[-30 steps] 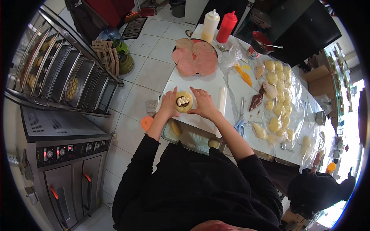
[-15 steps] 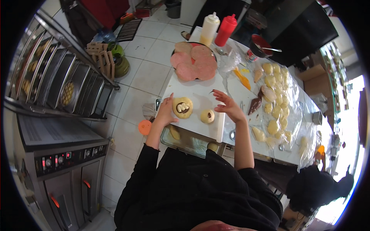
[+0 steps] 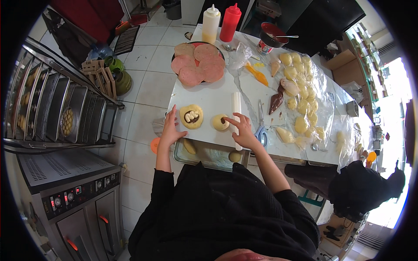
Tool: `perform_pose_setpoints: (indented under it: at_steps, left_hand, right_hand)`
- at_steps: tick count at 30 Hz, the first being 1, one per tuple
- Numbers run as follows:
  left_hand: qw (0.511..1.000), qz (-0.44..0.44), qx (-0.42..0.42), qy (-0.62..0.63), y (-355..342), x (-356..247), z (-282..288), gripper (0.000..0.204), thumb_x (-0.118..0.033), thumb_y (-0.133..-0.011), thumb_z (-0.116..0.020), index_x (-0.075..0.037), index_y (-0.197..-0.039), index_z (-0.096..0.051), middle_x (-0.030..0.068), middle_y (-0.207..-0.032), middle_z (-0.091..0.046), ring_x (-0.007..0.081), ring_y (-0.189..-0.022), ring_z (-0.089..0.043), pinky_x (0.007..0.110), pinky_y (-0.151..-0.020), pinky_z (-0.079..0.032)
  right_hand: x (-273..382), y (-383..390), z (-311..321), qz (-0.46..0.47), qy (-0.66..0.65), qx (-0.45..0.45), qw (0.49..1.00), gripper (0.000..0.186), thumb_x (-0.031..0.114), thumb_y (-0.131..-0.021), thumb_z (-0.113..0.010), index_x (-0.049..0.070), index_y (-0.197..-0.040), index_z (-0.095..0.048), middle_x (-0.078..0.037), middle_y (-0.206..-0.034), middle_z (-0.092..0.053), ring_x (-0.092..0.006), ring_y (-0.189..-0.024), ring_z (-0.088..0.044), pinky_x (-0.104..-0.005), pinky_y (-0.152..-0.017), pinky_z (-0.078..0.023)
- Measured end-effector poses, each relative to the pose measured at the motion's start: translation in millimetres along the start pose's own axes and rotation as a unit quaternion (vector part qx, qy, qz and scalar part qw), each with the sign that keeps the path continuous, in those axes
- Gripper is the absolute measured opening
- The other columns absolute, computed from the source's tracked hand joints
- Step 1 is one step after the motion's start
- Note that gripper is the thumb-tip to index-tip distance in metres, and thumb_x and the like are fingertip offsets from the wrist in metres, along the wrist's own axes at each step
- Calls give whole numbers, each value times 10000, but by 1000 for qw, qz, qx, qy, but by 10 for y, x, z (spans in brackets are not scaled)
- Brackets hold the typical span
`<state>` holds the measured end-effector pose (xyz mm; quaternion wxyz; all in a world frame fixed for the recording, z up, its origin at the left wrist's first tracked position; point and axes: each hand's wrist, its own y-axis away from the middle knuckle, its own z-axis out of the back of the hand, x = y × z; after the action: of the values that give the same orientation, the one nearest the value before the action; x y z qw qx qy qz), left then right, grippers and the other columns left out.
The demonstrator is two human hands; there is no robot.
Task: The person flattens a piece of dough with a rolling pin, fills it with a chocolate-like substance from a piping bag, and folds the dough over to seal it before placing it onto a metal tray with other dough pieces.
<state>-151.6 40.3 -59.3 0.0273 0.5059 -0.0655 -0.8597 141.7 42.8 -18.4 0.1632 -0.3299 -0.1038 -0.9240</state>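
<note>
A flattened round of dough lies on the white table, topped with dark brown filling and pale cream pieces. My left hand rests beside it on its left, fingers spread and holding nothing. To the right sits a smaller dough ball with a dark brown spot of filling on it. My right hand reaches to that ball from the right, fingers apart, with an extended fingertip at the dark spot. Directly behind this hand a white rolling pin lies lengthwise, partly covered by the fingers.
Pink meat slices fill a dark round plate at the back. Two squeeze bottles stand behind. Rightward lie scissors, a brown-filled piping bag and several dough balls under plastic. An open tray sits below the front edge.
My right hand has come down and left onto the small dough ball. My left hand remains beside the flattened dough. The whole view has shifted, uncovering the rolling pin and scissors.
</note>
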Motion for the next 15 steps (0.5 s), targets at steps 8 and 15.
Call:
perform_pose_setpoints:
  at_steps: [8, 15]
  left_hand:
    - [1000, -14, -26, 2, 66, 50, -37, 1122, 20, -514, -759, -210, -1426, -147, 126, -1334, -317, 287, -1140, -442, 368, -920, -456]
    - [998, -39, -39, -9, 65, 118, -95, 1120, 13, -523, -770, -201, -1428, -143, 140, -1326, -327, 290, -1135, -439, 370, -922, -442]
  right_hand:
    - [108, 214, -163, 26, 145, -63, 987, 683, -72, -614, -486, 231, -1223, -535, -157, -1332, -291, -397, -1243, -236, -520, -963, -234]
    - [100, 386, -181, 24, 217, -77, 973, 559, -10, -665, -553, 213, -1178, -573, -149, -1345, -277, -386, -1271, -197, -553, -981, -186]
